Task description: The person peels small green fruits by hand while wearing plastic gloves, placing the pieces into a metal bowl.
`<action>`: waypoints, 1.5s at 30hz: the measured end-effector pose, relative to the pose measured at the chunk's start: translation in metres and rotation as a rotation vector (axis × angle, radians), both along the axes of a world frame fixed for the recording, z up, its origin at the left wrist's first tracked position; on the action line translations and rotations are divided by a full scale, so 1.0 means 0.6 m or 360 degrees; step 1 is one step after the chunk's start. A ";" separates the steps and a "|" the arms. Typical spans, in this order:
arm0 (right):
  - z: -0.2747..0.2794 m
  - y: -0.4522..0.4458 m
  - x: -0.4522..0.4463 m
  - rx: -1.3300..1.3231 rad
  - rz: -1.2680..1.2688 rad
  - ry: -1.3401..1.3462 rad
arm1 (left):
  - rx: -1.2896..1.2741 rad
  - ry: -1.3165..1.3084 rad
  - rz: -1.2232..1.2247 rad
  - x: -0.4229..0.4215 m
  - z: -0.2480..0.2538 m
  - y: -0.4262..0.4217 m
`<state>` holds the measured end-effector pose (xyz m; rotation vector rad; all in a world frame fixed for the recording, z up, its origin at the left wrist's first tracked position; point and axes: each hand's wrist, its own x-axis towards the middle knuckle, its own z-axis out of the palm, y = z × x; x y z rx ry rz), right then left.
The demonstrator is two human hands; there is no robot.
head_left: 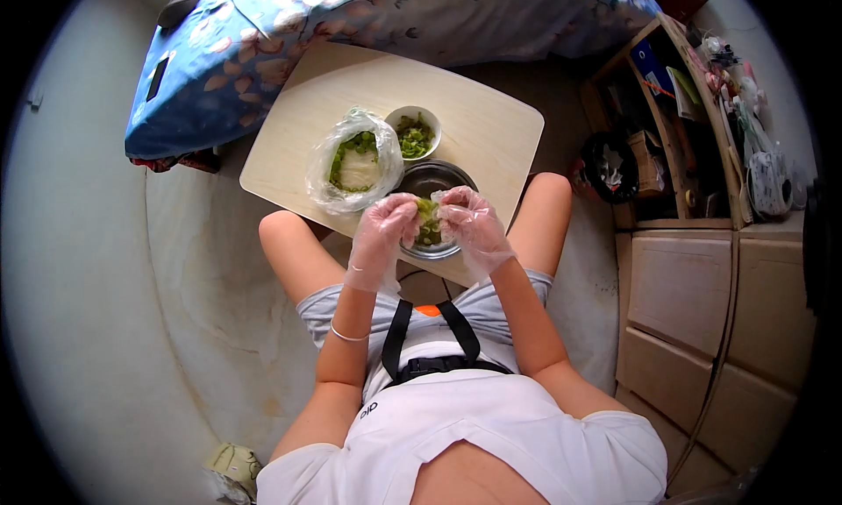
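Note:
Clear plastic gloves cover both my hands. My left hand (386,228) pinches a piece of green leafy vegetable (427,212) from the left. Gripping the same piece from the right is my right hand (474,226), fingers pressed together. Both hands are above the near part of a steel bowl (423,179), whose near side they partly hide. More green bits show low between the hands. Behind the steel bowl stands a white bowl (437,140) holding green leafy pieces (414,135). To its left, an open clear plastic bag (317,170) has greens (338,165) along its inside.
The bowls and bag rest on a low pale table (482,110) between my knees. Beyond it is a bed with a blue floral cover (263,32) bearing a dark phone (158,79). At right stand a wooden shelf (671,124), drawers (680,277) and a black-lined bin (609,167).

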<state>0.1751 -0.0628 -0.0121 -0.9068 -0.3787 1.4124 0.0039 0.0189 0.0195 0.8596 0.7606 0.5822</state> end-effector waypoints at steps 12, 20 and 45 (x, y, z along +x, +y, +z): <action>-0.023 -0.019 -0.004 -0.0302 0.0155 -0.0506 | 0.1727 0.0542 0.0229 0.049 0.007 0.120; -0.022 -0.025 -0.014 -0.0266 0.0360 -0.0618 | 0.2518 0.1225 0.0117 0.125 -0.070 0.217; -0.046 -0.016 -0.001 -0.0269 0.0144 0.0010 | 0.1790 0.0614 0.0040 0.102 -0.113 0.243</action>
